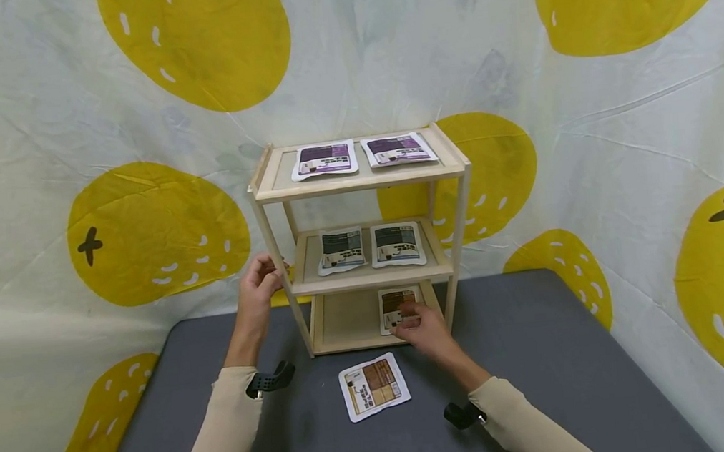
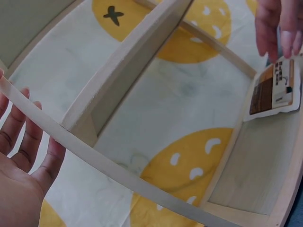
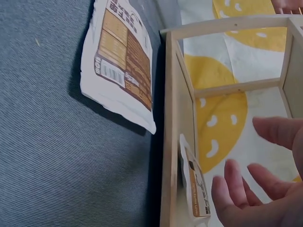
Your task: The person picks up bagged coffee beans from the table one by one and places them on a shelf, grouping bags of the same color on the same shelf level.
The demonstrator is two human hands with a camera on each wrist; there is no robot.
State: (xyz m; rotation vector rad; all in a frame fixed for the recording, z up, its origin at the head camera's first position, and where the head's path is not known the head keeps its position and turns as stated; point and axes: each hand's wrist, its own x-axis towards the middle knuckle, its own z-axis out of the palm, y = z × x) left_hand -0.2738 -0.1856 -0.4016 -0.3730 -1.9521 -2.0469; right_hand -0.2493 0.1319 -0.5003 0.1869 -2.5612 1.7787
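Note:
A small wooden three-tier shelf (image 1: pixel 373 282) stands on the dark table. My left hand (image 1: pixel 258 282) grips its left front post (image 2: pixel 102 163), the fingers passing behind the wood in the left wrist view. Low at the right, my right hand (image 1: pixel 424 330) hovers at a brown-labelled packet (image 1: pixel 398 307) lying on the bottom tier. In the right wrist view, the right hand's fingers (image 3: pixel 232 182) are spread and loosely bent, with a gap between them and that packet (image 3: pixel 194 184). Another brown-and-white packet (image 1: pixel 374 386) lies flat on the table before the shelf.
Two purple-labelled packets (image 1: pixel 325 159) lie side by side on the top tier. On the middle tier are two dark green-labelled packets (image 1: pixel 341 249). Behind the table (image 1: pixel 509 357) hangs a white cloth (image 1: pixel 373 53) printed with yellow fruit.

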